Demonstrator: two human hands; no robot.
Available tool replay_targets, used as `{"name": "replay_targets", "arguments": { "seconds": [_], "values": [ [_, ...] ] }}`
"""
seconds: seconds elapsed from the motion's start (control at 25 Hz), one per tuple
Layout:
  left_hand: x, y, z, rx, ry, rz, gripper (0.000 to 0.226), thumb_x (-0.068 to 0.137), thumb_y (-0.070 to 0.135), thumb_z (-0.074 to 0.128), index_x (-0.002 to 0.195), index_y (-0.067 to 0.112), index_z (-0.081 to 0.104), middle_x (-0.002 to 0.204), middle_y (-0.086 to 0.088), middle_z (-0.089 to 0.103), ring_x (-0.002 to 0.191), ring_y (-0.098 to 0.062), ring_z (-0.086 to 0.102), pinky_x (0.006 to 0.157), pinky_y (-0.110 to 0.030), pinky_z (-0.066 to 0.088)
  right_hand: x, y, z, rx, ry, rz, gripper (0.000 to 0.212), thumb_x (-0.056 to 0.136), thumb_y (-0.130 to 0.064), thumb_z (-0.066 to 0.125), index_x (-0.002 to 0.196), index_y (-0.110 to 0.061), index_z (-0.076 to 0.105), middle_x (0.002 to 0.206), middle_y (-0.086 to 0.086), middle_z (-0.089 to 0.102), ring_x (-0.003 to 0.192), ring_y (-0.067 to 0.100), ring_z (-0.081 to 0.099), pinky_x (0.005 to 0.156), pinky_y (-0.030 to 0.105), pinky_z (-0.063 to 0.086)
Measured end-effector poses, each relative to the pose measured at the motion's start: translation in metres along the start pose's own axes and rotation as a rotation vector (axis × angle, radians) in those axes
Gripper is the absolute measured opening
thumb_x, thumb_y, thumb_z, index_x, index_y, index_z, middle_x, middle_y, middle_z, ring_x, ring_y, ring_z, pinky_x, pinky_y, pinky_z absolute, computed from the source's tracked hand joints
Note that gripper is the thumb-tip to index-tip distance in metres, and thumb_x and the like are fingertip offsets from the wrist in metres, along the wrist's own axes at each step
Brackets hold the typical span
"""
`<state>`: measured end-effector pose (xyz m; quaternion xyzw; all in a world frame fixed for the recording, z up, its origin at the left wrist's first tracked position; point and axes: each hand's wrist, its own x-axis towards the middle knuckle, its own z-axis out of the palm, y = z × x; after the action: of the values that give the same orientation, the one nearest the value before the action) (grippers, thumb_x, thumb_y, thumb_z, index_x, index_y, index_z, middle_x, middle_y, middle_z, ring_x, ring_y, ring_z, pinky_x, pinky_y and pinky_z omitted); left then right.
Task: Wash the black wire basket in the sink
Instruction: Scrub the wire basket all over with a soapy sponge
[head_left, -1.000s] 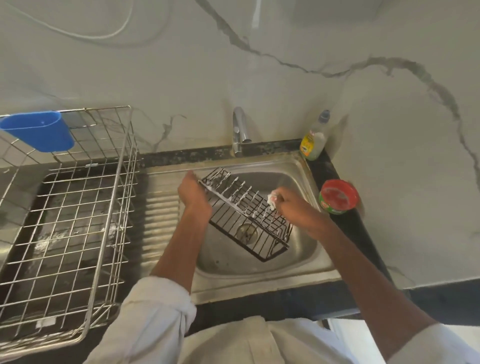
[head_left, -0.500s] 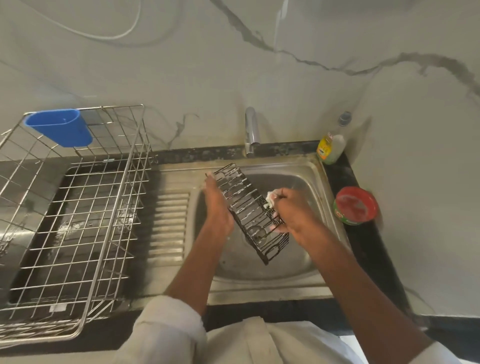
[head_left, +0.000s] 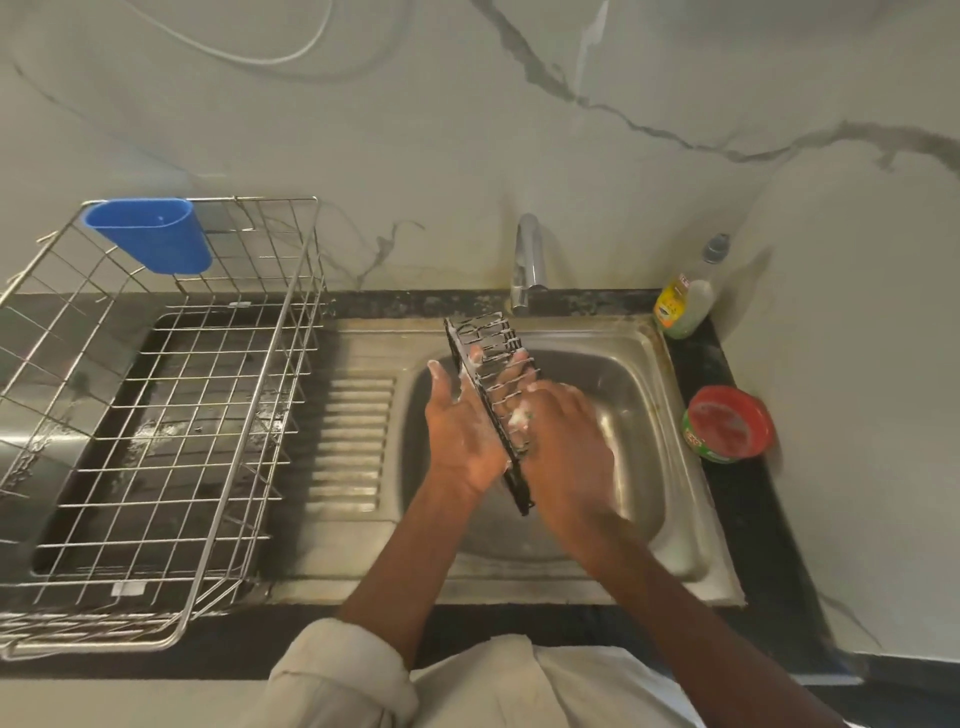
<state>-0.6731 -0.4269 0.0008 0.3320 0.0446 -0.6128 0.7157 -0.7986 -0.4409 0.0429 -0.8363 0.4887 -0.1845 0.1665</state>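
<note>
We hold the basket (head_left: 488, 395) on edge over the sink (head_left: 644, 415), below the tap (head_left: 527, 260). Our left hand (head_left: 460, 431) cups its back, fingers curled through the wires. Our right hand (head_left: 566, 441) presses a soapy scrubber, seemingly, against its front; the blur hides the fingers' grip.

Pale cream shirt, both sleeves (head_left: 343, 675) rolled up, suds on bare hands (head_left: 462, 436)

Domestic kitchen. Evidence: stainless steel sink (head_left: 670, 395) with ribbed drainboard, chrome tap (head_left: 527, 260), steel wire dish rack (head_left: 171, 415), dish-soap bottle (head_left: 683, 301), red-lidded tub (head_left: 727, 423), marble-patterned wall (head_left: 467, 145).
</note>
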Motion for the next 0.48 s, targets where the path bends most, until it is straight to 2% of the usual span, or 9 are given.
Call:
{"name": "replay_targets", "arguments": {
  "seconds": [0.04, 0.08, 0.16, 0.24, 0.32, 0.44, 0.48],
  "values": [
    [0.000, 0.002, 0.001, -0.018, -0.028, 0.001, 0.070, 0.102, 0.078, 0.042, 0.145, 0.026, 0.056, 0.165, -0.023, 0.046, 0.148, -0.041, 0.047, 0.126, -0.057, 0.034, -0.009, -0.009, -0.004, -0.095, 0.007, -0.116, 0.035, 0.084, -0.008, 0.071, 0.116, -0.021, 0.065, 0.133, -0.006, 0.060, 0.123, 0.023, 0.054, 0.093, 0.040, 0.053],
    [-0.001, 0.004, 0.001, -0.017, -0.054, 0.007, 0.067, 0.101, 0.079, 0.044, 0.147, 0.030, 0.053, 0.167, -0.022, 0.043, 0.152, -0.040, 0.044, 0.130, -0.058, 0.026, -0.010, -0.016, -0.007, -0.082, -0.028, -0.161, 0.036, 0.083, -0.009, 0.073, 0.116, -0.021, 0.066, 0.133, -0.007, 0.059, 0.122, 0.021, 0.053, 0.094, 0.036, 0.050],
    [-0.002, 0.004, 0.000, -0.002, -0.072, -0.013, 0.071, 0.099, 0.081, 0.046, 0.150, 0.032, 0.054, 0.166, -0.021, 0.045, 0.155, -0.041, 0.042, 0.132, -0.059, 0.019, 0.008, -0.023, -0.009, 0.022, -0.107, -0.138, 0.024, 0.090, -0.010, 0.068, 0.113, -0.019, 0.069, 0.122, -0.006, 0.063, 0.111, 0.019, 0.059, 0.089, 0.032, 0.049],
    [-0.009, 0.002, 0.003, 0.026, -0.062, -0.040, 0.079, 0.097, 0.084, 0.042, 0.151, 0.029, 0.060, 0.161, -0.018, 0.053, 0.151, -0.039, 0.049, 0.130, -0.060, 0.026, 0.041, -0.034, -0.004, 0.053, -0.124, -0.070, 0.014, 0.094, -0.012, 0.065, 0.106, -0.017, 0.071, 0.109, -0.002, 0.065, 0.099, 0.019, 0.064, 0.082, 0.034, 0.054],
    [-0.014, 0.004, 0.007, 0.067, -0.079, -0.048, 0.084, 0.097, 0.085, 0.037, 0.148, 0.024, 0.064, 0.156, -0.017, 0.058, 0.140, -0.035, 0.060, 0.124, -0.060, 0.037, 0.068, -0.043, 0.001, 0.137, -0.086, -0.007, 0.011, 0.093, -0.009, 0.064, 0.098, -0.013, 0.073, 0.099, 0.000, 0.064, 0.088, 0.020, 0.064, 0.073, 0.033, 0.051],
    [-0.014, 0.018, 0.003, 0.039, -0.088, 0.013, 0.086, 0.096, 0.085, 0.039, 0.159, 0.029, 0.051, 0.164, -0.021, 0.048, 0.122, -0.033, 0.070, 0.099, -0.052, 0.060, 0.048, -0.042, 0.003, 0.184, -0.089, -0.024, 0.013, 0.092, -0.006, 0.065, 0.090, -0.013, 0.075, 0.089, -0.002, 0.065, 0.074, 0.010, 0.059, 0.059, 0.016, 0.035],
    [-0.012, 0.024, 0.001, 0.019, -0.080, 0.034, 0.085, 0.095, 0.085, 0.040, 0.161, 0.032, 0.046, 0.164, -0.022, 0.048, 0.120, -0.035, 0.072, 0.090, -0.051, 0.064, 0.033, -0.032, 0.003, 0.207, -0.085, -0.030, 0.014, 0.089, -0.003, 0.066, 0.087, -0.014, 0.075, 0.086, -0.004, 0.065, 0.071, 0.008, 0.057, 0.058, 0.013, 0.032]
  ]
}}
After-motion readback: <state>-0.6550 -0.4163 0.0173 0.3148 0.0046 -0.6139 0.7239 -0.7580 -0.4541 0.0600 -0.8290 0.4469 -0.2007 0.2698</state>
